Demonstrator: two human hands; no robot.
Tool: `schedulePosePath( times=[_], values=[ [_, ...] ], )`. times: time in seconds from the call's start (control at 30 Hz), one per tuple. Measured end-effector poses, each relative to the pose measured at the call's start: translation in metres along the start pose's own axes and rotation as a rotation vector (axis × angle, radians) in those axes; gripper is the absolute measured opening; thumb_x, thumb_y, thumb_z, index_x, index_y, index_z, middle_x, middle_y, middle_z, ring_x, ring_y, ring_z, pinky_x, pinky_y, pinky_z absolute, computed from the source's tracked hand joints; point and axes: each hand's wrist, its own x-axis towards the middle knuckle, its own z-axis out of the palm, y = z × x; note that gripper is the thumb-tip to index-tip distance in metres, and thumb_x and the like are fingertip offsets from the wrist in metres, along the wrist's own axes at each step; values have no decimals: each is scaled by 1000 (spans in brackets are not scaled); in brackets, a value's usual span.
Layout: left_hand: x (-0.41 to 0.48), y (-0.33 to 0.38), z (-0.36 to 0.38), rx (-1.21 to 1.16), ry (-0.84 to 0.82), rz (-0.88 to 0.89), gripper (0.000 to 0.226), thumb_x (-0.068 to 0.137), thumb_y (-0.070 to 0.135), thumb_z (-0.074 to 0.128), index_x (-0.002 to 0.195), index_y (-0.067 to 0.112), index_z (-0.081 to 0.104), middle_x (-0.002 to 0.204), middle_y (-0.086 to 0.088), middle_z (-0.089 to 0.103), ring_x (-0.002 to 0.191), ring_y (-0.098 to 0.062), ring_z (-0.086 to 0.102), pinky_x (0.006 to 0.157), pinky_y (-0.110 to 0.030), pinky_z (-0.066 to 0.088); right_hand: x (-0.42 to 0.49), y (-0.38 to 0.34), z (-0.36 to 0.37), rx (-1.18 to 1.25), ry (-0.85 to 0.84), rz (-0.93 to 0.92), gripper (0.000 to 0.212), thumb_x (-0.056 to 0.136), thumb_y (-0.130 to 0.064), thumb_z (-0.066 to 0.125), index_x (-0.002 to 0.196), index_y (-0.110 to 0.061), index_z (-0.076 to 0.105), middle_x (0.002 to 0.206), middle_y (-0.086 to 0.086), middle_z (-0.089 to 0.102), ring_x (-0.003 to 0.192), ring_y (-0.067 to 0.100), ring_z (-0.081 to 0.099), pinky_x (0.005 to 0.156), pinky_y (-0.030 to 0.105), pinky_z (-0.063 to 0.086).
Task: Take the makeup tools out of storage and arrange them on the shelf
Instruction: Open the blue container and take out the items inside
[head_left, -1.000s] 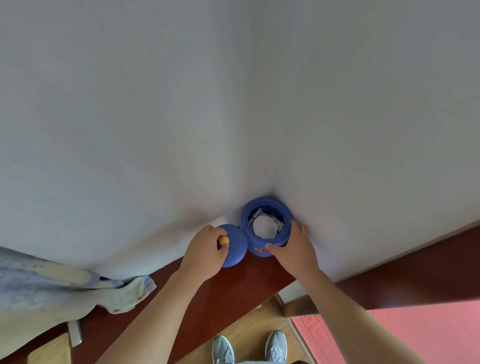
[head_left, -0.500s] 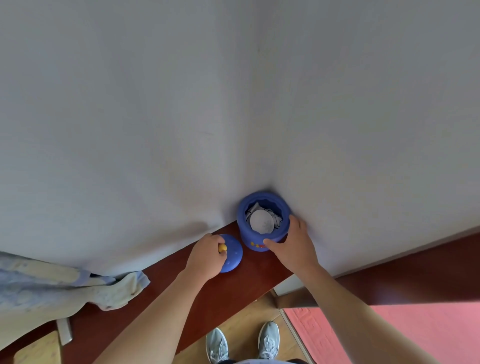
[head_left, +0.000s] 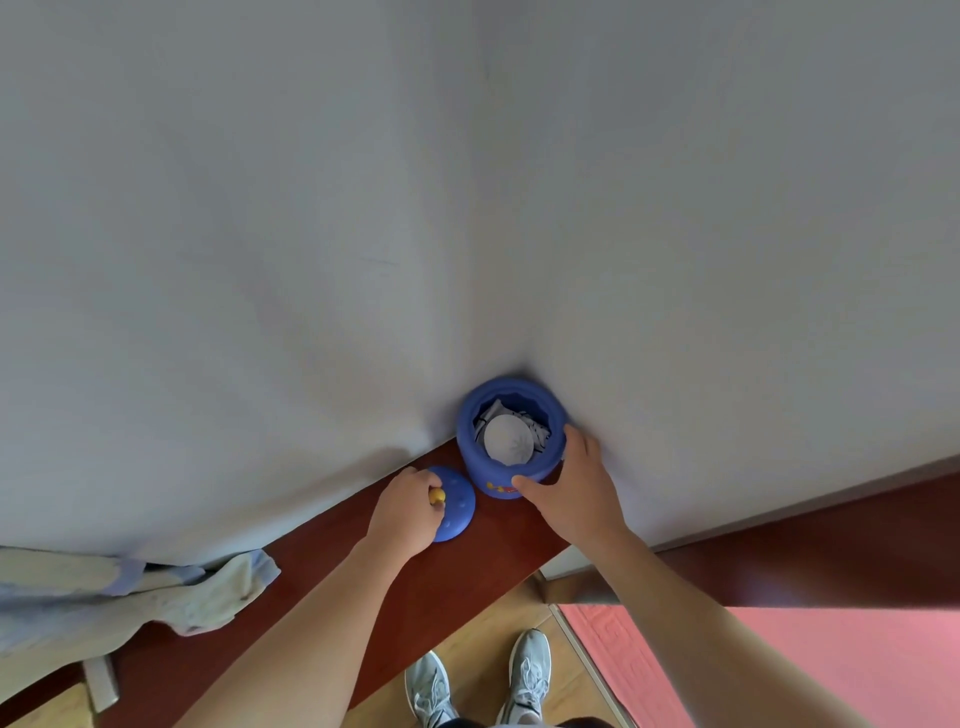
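White walls (head_left: 234, 208) meeting in a corner ahead of me, soft even light, red-brown shelf (head_left: 311, 566) along their foot, pale cloth (head_left: 197, 603) crumpled on it to my left, light wood floor (head_left: 480, 654) below, pink mat (head_left: 883, 665) at my right

Both arms outstretched: right hand (head_left: 566, 486) wraps the blue jar (head_left: 511, 470), left hand (head_left: 405, 512) just beside it pinches the lid (head_left: 458, 506).
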Motion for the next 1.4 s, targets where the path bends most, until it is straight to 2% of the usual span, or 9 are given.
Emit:
schedulePosePath(
  times=[0.13, 0.4, 0.53, 0.73, 0.8, 0.97, 1.07, 1.23, 1.4],
  values=[
    [3, 1, 2, -18, 1, -8, 17, 88, 12, 57, 76, 22, 49, 77, 2, 47, 68, -13, 46, 51, -20, 24, 0, 1, 1, -5, 5, -6, 78, 73, -42, 80, 137, -24, 40, 130, -7, 44, 113, 9, 51, 85, 23, 45],
    [3, 0, 2, -33, 3, -10, 16, 86, 11, 58, 76, 21, 50, 72, 4, 47, 62, -10, 42, 48, -17, 23, 0, 2, 2, -16, -7, 12, 83, 74, -45, 79, 141, -24, 36, 134, -7, 42, 116, 10, 52, 88, 27, 48],
    [-2, -1, 0, -83, 27, -15, 1, 84, 13, 60, 85, 13, 61, 75, 3, 51, 69, -15, 48, 55, -21, 29, -1, 0, 1, -1, -5, 7, 84, 74, -44, 80, 142, -24, 35, 136, -6, 41, 118, 10, 51, 90, 27, 48],
    [-23, 9, -23, -218, 130, 12, 27, 87, 24, 68, 114, 19, 66, 97, 7, 57, 80, -5, 55, 70, -14, 40, -2, -3, 0, 14, 3, 14, 80, 74, -40, 80, 139, -24, 37, 132, -6, 42, 114, 11, 52, 85, 24, 45],
    [-30, 16, -36, -260, 169, 36, 30, 86, 24, 70, 114, 19, 66, 98, 9, 58, 81, -1, 56, 73, -13, 43, -2, -5, 0, 18, 1, 13, 79, 74, -39, 80, 139, -24, 38, 131, -7, 42, 114, 11, 52, 84, 24, 45],
    [-34, 47, -71, -292, 250, 157, 30, 84, 24, 75, 112, 19, 67, 95, 13, 56, 79, -1, 55, 71, -10, 40, -3, -4, -1, 14, -2, 23, 83, 74, -40, 80, 142, -23, 36, 134, -6, 41, 117, 11, 52, 85, 23, 45],
    [-22, 71, -86, -274, 239, 239, 38, 86, 27, 74, 121, 21, 64, 104, 10, 59, 84, -3, 55, 77, -15, 43, -3, -5, -1, 27, -5, 24, 83, 74, -39, 80, 142, -22, 36, 134, -4, 42, 117, 13, 52, 86, 24, 44],
    [12, 100, -93, -178, 111, 321, 46, 87, 25, 70, 132, 20, 58, 119, 1, 61, 106, -15, 59, 91, -33, 49, -4, -6, -3, 50, -12, 25, 81, 74, -38, 80, 141, -22, 36, 133, -5, 41, 116, 12, 52, 83, 20, 41],
    [38, 114, -86, -88, 19, 327, 45, 88, 24, 67, 131, 14, 59, 122, -5, 64, 108, -22, 60, 91, -32, 47, -5, -6, -4, 54, -15, 20, 82, 75, -40, 79, 141, -24, 35, 138, -7, 38, 116, 10, 51, 83, 19, 40]
  ],
)
